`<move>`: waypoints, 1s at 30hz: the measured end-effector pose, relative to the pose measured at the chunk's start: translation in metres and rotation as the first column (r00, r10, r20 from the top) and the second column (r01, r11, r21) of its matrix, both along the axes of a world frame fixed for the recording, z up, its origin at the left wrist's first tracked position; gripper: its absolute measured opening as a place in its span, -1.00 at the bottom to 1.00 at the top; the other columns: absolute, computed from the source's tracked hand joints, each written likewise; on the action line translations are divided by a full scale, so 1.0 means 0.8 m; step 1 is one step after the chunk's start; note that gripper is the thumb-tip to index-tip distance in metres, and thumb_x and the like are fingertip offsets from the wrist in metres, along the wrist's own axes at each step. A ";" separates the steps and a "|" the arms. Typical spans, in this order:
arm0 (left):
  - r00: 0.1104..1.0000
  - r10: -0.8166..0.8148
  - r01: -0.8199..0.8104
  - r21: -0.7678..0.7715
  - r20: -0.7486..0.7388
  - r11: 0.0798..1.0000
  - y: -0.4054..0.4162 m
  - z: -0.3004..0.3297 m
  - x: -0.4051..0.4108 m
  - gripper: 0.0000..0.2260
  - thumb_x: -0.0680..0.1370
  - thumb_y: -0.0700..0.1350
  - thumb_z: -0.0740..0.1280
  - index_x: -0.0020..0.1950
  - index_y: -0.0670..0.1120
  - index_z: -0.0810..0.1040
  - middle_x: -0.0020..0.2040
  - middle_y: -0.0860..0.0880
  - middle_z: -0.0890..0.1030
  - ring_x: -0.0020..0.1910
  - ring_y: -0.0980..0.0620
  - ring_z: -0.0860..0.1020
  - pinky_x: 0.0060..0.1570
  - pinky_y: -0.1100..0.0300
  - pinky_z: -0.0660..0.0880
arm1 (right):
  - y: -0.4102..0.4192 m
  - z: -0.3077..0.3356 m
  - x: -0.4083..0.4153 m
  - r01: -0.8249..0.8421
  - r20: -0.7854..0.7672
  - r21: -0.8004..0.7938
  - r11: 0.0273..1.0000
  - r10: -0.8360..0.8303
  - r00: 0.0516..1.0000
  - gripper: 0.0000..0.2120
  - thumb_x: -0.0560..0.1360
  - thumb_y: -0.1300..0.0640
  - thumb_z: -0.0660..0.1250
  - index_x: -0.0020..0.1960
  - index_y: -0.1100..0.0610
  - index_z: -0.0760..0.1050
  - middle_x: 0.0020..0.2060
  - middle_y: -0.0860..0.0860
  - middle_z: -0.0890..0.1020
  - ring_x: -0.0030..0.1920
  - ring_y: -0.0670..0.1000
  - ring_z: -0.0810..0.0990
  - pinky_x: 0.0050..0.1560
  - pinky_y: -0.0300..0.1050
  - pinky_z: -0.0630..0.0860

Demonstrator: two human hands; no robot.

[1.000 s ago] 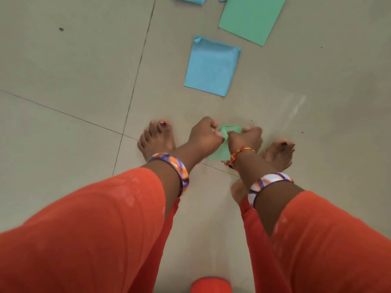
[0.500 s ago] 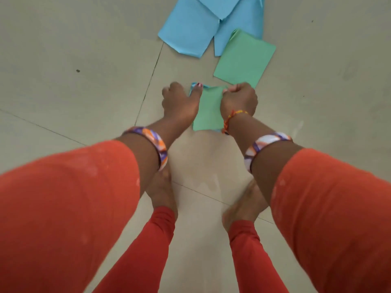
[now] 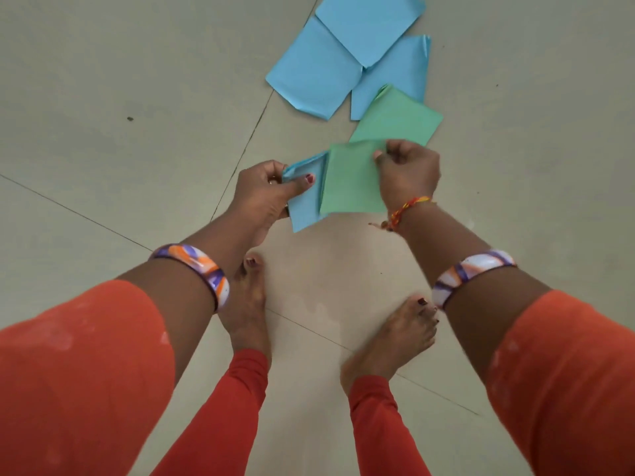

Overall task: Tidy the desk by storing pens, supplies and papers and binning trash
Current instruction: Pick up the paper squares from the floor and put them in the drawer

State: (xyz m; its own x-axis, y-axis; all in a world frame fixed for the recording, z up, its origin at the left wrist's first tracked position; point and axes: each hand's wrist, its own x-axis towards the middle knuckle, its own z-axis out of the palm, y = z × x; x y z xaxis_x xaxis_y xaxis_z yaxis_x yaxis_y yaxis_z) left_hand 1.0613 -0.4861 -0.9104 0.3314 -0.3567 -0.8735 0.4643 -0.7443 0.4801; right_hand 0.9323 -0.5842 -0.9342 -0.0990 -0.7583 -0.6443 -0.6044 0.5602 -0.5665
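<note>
The left hand (image 3: 264, 190) pinches a blue paper (image 3: 305, 204) under its thumb; the right hand (image 3: 409, 173) grips the top corner of a green paper (image 3: 350, 180) overlapping it. Beyond the fingers, more blue sheets (image 3: 316, 77) and a green sheet (image 3: 398, 118) lie on the floor (image 3: 120, 97). No writing shows.

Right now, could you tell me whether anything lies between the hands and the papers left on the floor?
Nothing visible does. Both hands hold papers, left blue, right green; bare floor leads to the floor papers.
</note>
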 end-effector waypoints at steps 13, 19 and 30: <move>0.814 0.578 -0.579 -0.009 -0.055 0.815 -0.041 -0.012 0.014 -0.87 0.60 -0.25 0.18 -0.11 -0.12 0.46 -0.05 -0.08 0.58 0.02 -0.08 0.59 0.04 0.00 0.57 | -0.051 -0.008 -0.021 -0.590 -0.466 0.091 0.802 0.558 0.687 -0.37 0.33 0.10 0.48 0.29 0.14 0.25 0.28 0.12 0.37 0.32 0.19 0.27 0.19 0.08 0.35; 0.808 0.587 -0.589 -0.041 -0.046 0.807 -0.062 -0.013 0.023 -0.86 0.61 -0.27 0.16 -0.10 -0.11 0.45 -0.05 -0.08 0.58 0.09 -0.09 0.57 -0.06 0.08 0.59 | 0.019 -0.005 -0.050 -0.547 -0.413 0.175 0.819 0.565 0.714 -0.43 0.35 0.16 0.45 0.27 0.14 0.27 0.23 0.14 0.41 0.26 0.21 0.35 0.18 0.04 0.33; 0.819 0.566 -0.563 -0.060 0.096 0.825 -0.050 -0.006 0.038 -0.82 0.56 -0.03 0.28 -0.19 -0.08 0.51 -0.14 -0.01 0.61 -0.16 0.01 0.60 0.07 0.04 0.56 | -0.082 -0.010 0.063 -0.769 -0.418 -0.129 0.626 0.669 0.614 -0.30 0.50 -0.03 0.27 0.50 0.14 0.01 0.51 0.11 0.04 0.51 0.13 -0.04 0.44 0.03 0.02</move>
